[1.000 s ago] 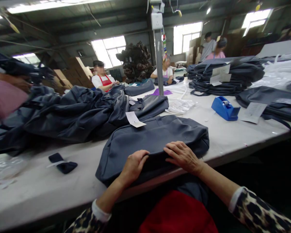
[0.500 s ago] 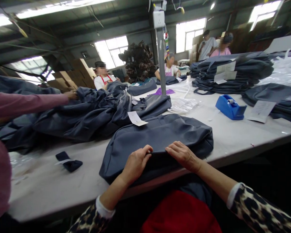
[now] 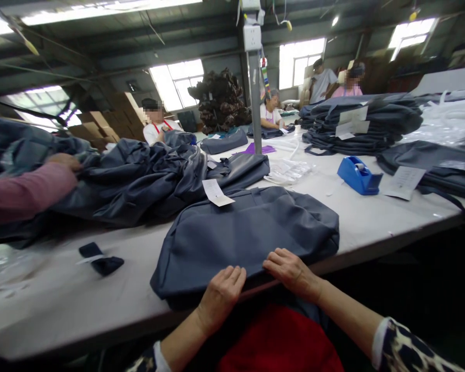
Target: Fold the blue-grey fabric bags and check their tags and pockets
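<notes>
A dark blue-grey fabric bag [image 3: 248, 230] lies on its side along the table's front edge, directly before me. My left hand [image 3: 222, 292] has its fingers curled over the bag's near edge, left of the middle. Just to the right, my right hand [image 3: 292, 274] grips the same edge, its thumb hidden underneath. The fabric between the hands is drawn down toward me. A white paper tag [image 3: 217, 193] rests at the bag's far edge.
A heap of similar fabric [image 3: 139, 181] fills the left, where a co-worker's hand [image 3: 64, 161] reaches in. A blue tape dispenser [image 3: 359, 175] and stacked bags [image 3: 360, 126] stand right. A metal post [image 3: 256, 103] rises mid-table. A dark strap bundle [image 3: 101, 259] lies left.
Both my hands have moved down and toward me, pulling the bag's near edge down over its front side. The co-worker's arm at the left has drawn back leftward.
</notes>
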`<act>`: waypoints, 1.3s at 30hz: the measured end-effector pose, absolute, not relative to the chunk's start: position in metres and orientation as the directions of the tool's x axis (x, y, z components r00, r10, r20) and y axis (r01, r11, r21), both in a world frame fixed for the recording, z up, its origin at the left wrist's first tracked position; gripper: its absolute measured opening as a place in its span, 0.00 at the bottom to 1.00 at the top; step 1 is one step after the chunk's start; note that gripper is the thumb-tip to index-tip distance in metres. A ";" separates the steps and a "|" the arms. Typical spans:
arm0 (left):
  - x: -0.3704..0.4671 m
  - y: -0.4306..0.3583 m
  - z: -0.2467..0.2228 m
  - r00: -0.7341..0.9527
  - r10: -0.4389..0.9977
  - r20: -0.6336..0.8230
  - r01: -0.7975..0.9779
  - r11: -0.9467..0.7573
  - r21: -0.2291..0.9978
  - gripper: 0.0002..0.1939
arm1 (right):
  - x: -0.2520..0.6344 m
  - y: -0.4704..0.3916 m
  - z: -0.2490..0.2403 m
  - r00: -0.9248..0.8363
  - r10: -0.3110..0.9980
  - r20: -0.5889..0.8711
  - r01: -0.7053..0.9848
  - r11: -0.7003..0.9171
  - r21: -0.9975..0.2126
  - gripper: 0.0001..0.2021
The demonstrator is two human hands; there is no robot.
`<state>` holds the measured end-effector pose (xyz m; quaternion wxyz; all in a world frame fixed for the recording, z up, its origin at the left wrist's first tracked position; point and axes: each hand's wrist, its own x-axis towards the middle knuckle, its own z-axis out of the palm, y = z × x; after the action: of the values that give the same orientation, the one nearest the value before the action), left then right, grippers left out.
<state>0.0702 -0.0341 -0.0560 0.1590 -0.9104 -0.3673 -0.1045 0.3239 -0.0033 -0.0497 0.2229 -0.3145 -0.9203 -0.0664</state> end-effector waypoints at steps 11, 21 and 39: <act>0.116 0.020 -0.024 0.734 0.655 0.179 0.638 -0.756 0.150 0.21 | 0.321 -0.019 -0.050 -0.680 0.612 0.404 0.674 0.739 0.016 0.05; 0.123 0.029 -0.054 0.743 0.656 0.132 0.642 -0.755 0.134 0.29 | 0.364 0.070 0.022 -0.557 0.819 0.139 0.813 0.572 -0.110 0.27; 0.166 0.053 -0.035 0.847 0.520 0.111 0.502 -0.850 0.158 0.30 | 0.440 0.105 -0.052 -0.306 0.951 0.039 0.947 0.308 -0.091 0.33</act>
<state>0.1656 0.0526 -0.0346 -0.0618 -0.9590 -0.2664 -0.0750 0.4397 0.1048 -0.0518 0.0426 -0.5876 -0.8076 0.0255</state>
